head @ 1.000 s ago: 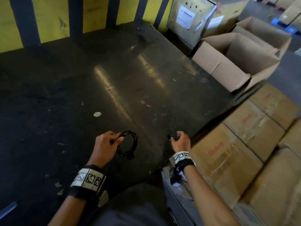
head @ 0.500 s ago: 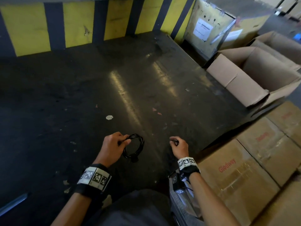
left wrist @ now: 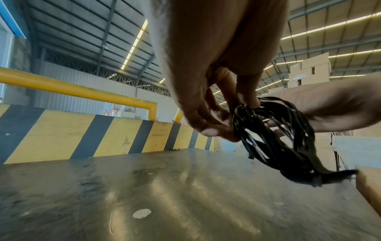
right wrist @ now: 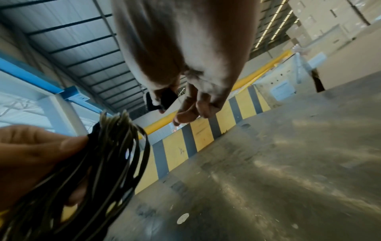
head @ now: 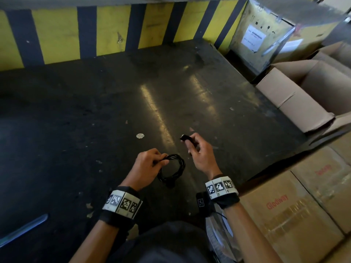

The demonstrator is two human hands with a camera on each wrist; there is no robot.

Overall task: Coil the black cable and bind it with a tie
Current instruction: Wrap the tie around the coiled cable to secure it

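Note:
The black cable [head: 171,170] is wound into a small round coil of several loops. My left hand [head: 147,165] pinches its left side between thumb and fingers and holds it a little above the dark table [head: 95,114]. The coil [left wrist: 274,133] hangs down from my fingertips in the left wrist view, a plug end [left wrist: 317,179] dangling at the bottom. My right hand [head: 199,152] is raised to the right of the coil and pinches a short black tie strap [head: 187,138], also seen as the tie [right wrist: 163,101] between thumb and finger.
A yellow and black striped barrier [head: 114,29] runs along the table's far edge. Open cardboard boxes [head: 307,93] stand at the right; sealed cartons [head: 296,211] lie at the near right. A small white sticker [head: 140,135] sits mid-table.
My right hand has lifted off the table's right edge with the black tie and moved in toward the coil. The left hand keeps its grip on the coil.

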